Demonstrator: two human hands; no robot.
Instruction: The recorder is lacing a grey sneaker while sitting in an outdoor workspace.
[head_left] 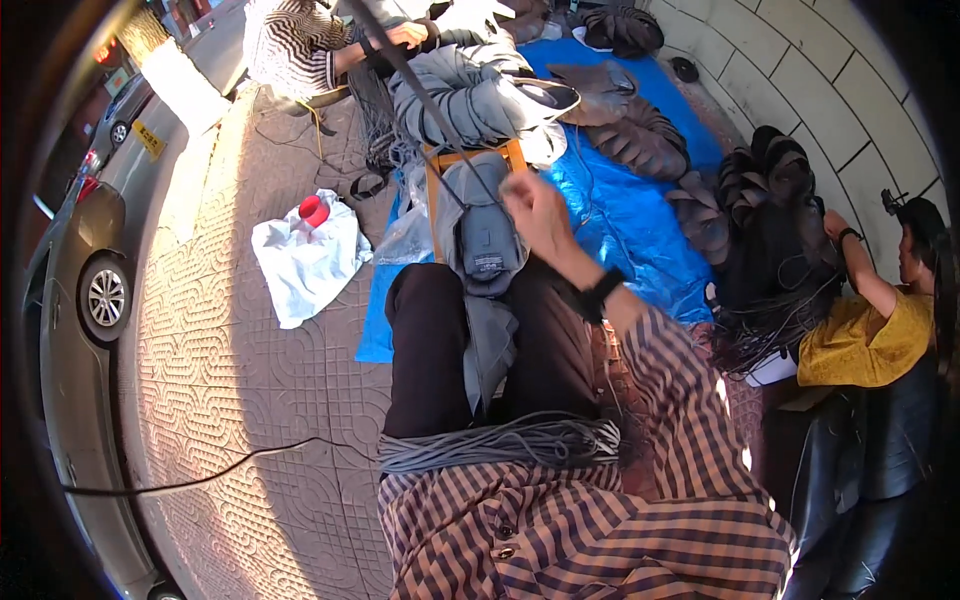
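Note:
A grey fabric piece (487, 235) with a stitched patch and a small label stands between my knees, against an orange-brown frame (433, 205). Dark cords run from it up past the top edge. My right hand (540, 218) is just to its right, fingers bent together in a pinch near a cord; what they hold, if anything, is too small to make out. My left hand is out of view. Across my lap lies a bundle of grey cords (490, 445). More grey fabric (485, 345) hangs down between my thighs.
Beyond is a heap of grey fabric pieces (450, 95) on a blue tarp (640, 240), with stacks of brown pieces (640, 140). One person (300, 50) sits ahead, another (865, 330) at right. A white bag (310, 260) with a red cup (314, 210) lies left, near a parked car (85, 400).

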